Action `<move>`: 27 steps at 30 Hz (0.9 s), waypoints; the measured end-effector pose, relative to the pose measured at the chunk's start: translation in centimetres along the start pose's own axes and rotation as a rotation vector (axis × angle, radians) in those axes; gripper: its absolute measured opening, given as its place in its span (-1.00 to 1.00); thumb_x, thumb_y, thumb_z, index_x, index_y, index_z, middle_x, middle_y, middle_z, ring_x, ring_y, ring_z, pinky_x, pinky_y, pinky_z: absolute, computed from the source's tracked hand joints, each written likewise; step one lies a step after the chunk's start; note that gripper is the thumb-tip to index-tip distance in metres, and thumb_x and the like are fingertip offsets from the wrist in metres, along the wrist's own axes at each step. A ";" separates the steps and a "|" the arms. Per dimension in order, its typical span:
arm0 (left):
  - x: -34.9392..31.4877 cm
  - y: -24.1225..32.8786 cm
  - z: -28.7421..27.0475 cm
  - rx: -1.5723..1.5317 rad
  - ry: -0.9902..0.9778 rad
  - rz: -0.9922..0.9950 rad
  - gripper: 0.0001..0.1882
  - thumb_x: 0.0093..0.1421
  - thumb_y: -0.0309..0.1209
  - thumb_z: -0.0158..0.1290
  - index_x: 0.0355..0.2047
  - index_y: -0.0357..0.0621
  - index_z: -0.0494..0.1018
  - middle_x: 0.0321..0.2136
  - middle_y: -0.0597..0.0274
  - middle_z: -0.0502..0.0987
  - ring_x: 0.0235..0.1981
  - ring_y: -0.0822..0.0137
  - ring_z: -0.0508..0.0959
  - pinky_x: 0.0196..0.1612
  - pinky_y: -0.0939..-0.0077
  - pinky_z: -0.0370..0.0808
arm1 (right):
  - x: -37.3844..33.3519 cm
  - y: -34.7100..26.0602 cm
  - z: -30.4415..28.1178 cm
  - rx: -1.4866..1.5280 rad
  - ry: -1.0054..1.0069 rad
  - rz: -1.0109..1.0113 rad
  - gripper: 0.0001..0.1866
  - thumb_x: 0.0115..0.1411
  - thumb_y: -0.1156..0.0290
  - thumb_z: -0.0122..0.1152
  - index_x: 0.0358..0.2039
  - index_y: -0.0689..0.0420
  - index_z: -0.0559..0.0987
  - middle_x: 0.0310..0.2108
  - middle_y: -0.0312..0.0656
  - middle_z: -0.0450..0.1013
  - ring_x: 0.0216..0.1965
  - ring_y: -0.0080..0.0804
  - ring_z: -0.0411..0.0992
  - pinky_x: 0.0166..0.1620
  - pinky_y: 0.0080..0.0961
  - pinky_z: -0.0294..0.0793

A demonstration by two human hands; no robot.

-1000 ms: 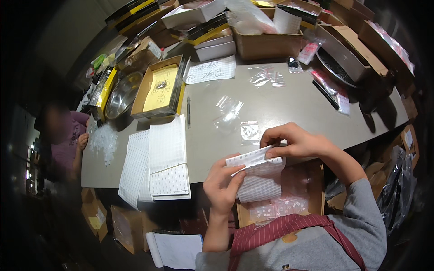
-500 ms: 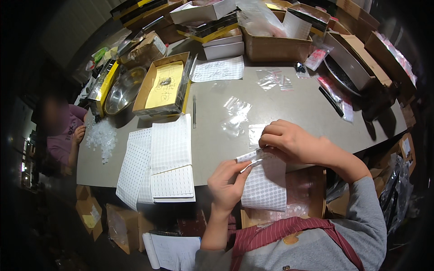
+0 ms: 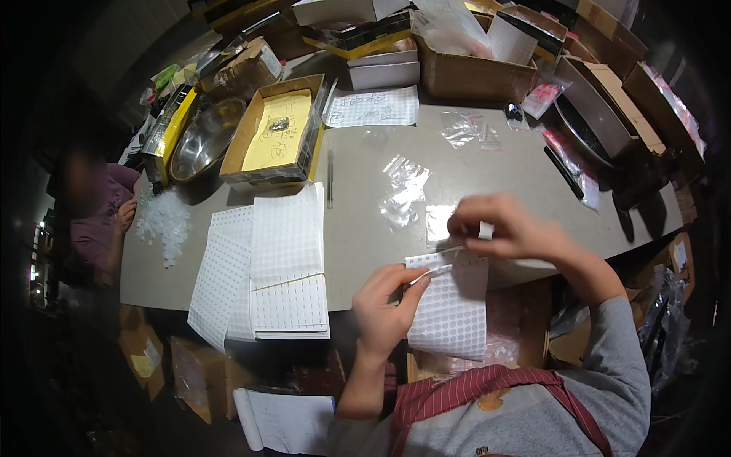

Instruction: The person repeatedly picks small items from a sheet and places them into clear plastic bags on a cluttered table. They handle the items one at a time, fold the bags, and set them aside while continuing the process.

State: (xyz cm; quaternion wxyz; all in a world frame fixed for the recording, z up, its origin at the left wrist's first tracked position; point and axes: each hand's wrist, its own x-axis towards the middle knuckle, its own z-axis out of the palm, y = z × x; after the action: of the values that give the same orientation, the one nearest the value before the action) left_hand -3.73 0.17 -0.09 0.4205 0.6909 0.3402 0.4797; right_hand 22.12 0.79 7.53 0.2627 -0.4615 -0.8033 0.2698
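At nine o'clock, a co-worker in a mauve top (image 3: 99, 202) is at the end of the worktop (image 3: 358, 247), the co-worker's hand (image 3: 126, 215) near a heap of translucent pieces (image 3: 161, 228). A shiny metal bowl (image 3: 199, 148) lies at ten o'clock, just beside an open box (image 3: 234, 180) holding yellow paper (image 3: 276, 137). At eight o'clock, stacked white sheets (image 3: 285, 244) overhang the near edge, and a slim pen (image 3: 330, 179) points toward twelve.

Between five and six o'clock, the left hand (image 3: 384, 308) has thumb and fingers clamped on the upper left part of the dotted sheet (image 3: 451, 316). That sheet hangs at half past four, past the worktop's near edge, its top edge partly folded. A small clear bag (image 3: 437, 219) lies at three o'clock, partly behind the right hand (image 3: 506, 227). Those fingers are curled, thumb close to the sheet's top edge; I cannot tell whether they grip anything. A black marker (image 3: 563, 172) lies at half past two.
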 end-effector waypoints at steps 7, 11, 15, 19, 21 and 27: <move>0.6 0.8 -1.3 -0.087 -0.176 0.014 -0.87 0.11 -0.58 0.36 -0.31 -0.29 0.69 -0.40 0.15 0.65 -0.42 0.38 0.61 -0.35 0.55 0.51 | 3.5 1.6 -0.1 -0.050 -0.235 0.265 -0.72 0.15 0.33 0.25 -0.27 0.33 0.62 -0.37 0.11 0.58 -0.30 0.03 0.57 -0.15 -0.14 0.54; 0.4 0.5 -1.4 -0.103 -0.172 -0.008 -0.87 0.11 -0.59 0.35 -0.30 -0.30 0.68 -0.39 0.15 0.66 -0.40 0.38 0.63 -0.32 0.55 0.52 | 3.5 2.6 1.2 -0.438 -0.167 0.248 -0.71 0.17 0.29 0.31 -0.25 0.28 0.57 -0.39 0.08 0.58 -0.26 0.12 0.57 -0.17 -0.09 0.55; 0.4 0.5 -1.4 -0.112 -0.175 -0.015 -0.87 0.11 -0.59 0.35 -0.30 -0.30 0.68 -0.39 0.14 0.66 -0.40 0.38 0.62 -0.31 0.55 0.52 | 4.3 1.8 0.5 -0.743 -0.127 0.313 -0.68 0.21 0.23 0.38 -0.23 0.22 0.53 -0.36 0.03 0.58 -0.25 0.11 0.58 -0.21 -0.06 0.55; 0.5 0.2 -1.4 -0.128 -0.207 -0.024 -0.87 0.11 -0.58 0.35 -0.30 -0.29 0.69 -0.39 0.14 0.66 -0.40 0.37 0.62 -0.31 0.56 0.51 | 5.4 1.9 2.3 -0.573 -0.064 -0.036 -0.69 0.27 0.27 0.29 0.00 0.06 0.59 -0.34 -0.05 0.61 -0.36 -0.01 0.61 -0.35 -0.09 0.57; 0.6 0.3 -1.2 -0.132 -0.210 -0.008 -0.86 0.10 -0.58 0.35 -0.29 -0.29 0.69 -0.39 0.13 0.65 -0.40 0.37 0.62 -0.30 0.56 0.51 | 4.9 1.7 3.1 -0.617 -0.164 0.005 -0.71 0.28 0.29 0.27 -0.01 0.04 0.65 -0.41 -0.05 0.61 -0.37 -0.01 0.61 -0.36 -0.11 0.57; 0.0 -0.3 -1.5 -0.226 -0.228 -0.121 -0.86 0.14 -0.56 0.34 -0.28 -0.31 0.69 -0.36 0.15 0.67 -0.37 0.41 0.61 -0.28 0.56 0.51 | 4.2 -0.2 0.4 -0.664 -0.373 0.194 -0.77 0.25 0.24 0.31 -0.22 0.13 0.66 -0.47 -0.06 0.58 -0.39 0.02 0.58 -0.32 -0.09 0.54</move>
State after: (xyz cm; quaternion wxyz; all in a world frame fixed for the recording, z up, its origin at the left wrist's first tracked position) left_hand -5.20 0.74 -0.10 0.5595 0.6675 0.2751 0.4071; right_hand 19.83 4.36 8.09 -0.0782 -0.5382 -0.8334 0.0982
